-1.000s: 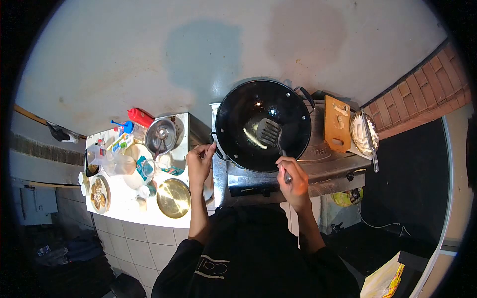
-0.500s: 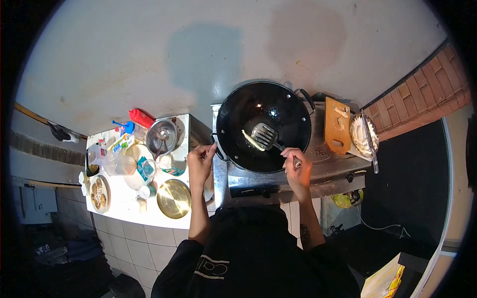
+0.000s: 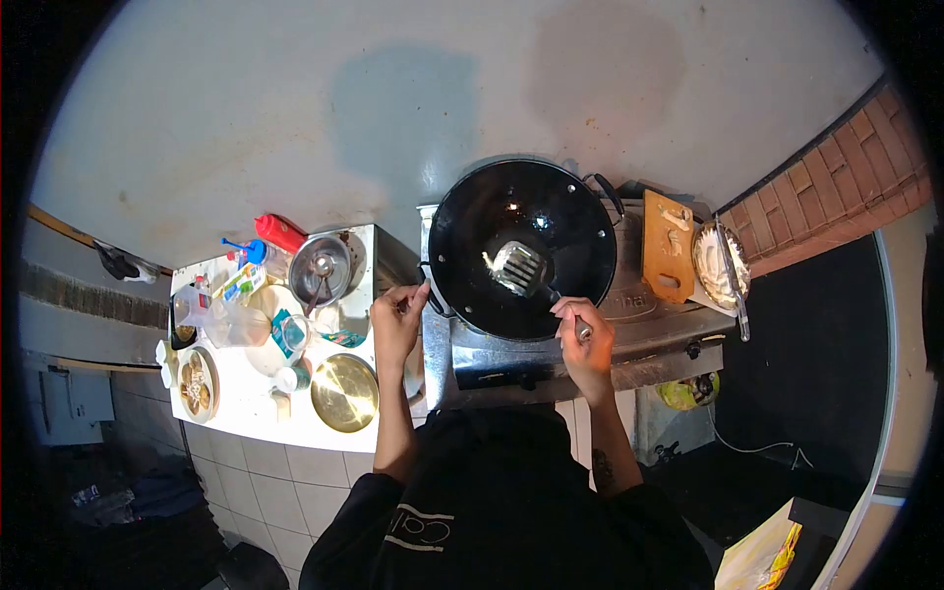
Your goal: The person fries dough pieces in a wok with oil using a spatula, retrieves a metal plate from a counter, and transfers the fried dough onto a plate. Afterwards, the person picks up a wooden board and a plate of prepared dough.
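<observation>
A large black wok sits on the steel stove. My left hand is closed at the wok's left handle, fingers pinched on it. In my right hand is the handle of a slotted spatula, whose head lies low in the wok. A pale strip of food shows only in part at the spatula's left edge; the rest is hidden under the head.
Left of the stove, a white counter holds a metal bowl, a brass-coloured round pan, a red bottle and plastic containers. On the right are a wooden board and a bowl of white stuff with a utensil across it.
The spatula head first moved down and left beside the pale strip, then slid over it, covering most of it. My right hand shifted slightly right, then a little back. My left hand stayed put.
</observation>
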Tool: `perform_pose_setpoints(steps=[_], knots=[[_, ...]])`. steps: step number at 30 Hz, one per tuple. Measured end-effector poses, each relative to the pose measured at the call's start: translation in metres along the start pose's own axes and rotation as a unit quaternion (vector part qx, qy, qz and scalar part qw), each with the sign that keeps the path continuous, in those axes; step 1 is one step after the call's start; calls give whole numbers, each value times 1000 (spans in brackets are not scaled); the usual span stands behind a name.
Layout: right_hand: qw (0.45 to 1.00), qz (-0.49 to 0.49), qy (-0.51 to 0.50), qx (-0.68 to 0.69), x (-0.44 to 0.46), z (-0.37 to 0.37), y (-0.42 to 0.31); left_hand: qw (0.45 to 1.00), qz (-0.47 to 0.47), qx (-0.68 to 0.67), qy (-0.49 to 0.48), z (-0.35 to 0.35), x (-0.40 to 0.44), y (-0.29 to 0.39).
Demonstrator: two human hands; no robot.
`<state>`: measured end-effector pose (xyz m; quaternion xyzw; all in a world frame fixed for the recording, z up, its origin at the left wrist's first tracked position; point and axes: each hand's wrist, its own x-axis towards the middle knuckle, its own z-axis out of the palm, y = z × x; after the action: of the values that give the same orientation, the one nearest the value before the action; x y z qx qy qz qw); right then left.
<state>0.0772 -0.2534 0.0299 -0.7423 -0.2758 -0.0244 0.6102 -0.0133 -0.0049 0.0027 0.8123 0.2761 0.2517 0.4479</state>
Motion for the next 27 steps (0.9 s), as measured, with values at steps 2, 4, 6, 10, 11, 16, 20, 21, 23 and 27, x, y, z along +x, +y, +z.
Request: perform_pose_setpoints(steps=[2, 4, 6, 10, 11, 16, 20, 21, 23, 27], knots=[[1000, 18, 0, -5, 2, -1, -1, 1000, 1, -3, 1, 0, 0, 0], [1000, 23, 6, -19, 4, -2, 0, 1000, -18, -5, -8, 0, 0, 0], [999, 28, 4, -24, 4, -2, 3, 1000, -20, 0, -11, -1, 0, 1], [1000, 14, 8, -20, 5, 1, 12, 1000, -23, -1, -13, -1, 0, 1], [1000, 14, 8, -20, 5, 1, 12, 1000, -23, -1, -14, -1, 0, 1], [996, 73, 21, 54, 2, 4, 9, 1000, -14, 3, -8, -1, 0, 2], [997, 58, 20, 48, 0, 5, 6, 1000, -14, 6, -8, -1, 0, 0], [998, 45, 17, 38, 0, 6, 5, 1000, -20, 3, -9, -1, 0, 0], [999, 31, 14, 29, 0, 6, 3, 1000, -25, 0, -11, -1, 1, 0], [1000, 14, 2, 7, -3, 6, -1, 1000, -13, 13, -14, -1, 1, -1]])
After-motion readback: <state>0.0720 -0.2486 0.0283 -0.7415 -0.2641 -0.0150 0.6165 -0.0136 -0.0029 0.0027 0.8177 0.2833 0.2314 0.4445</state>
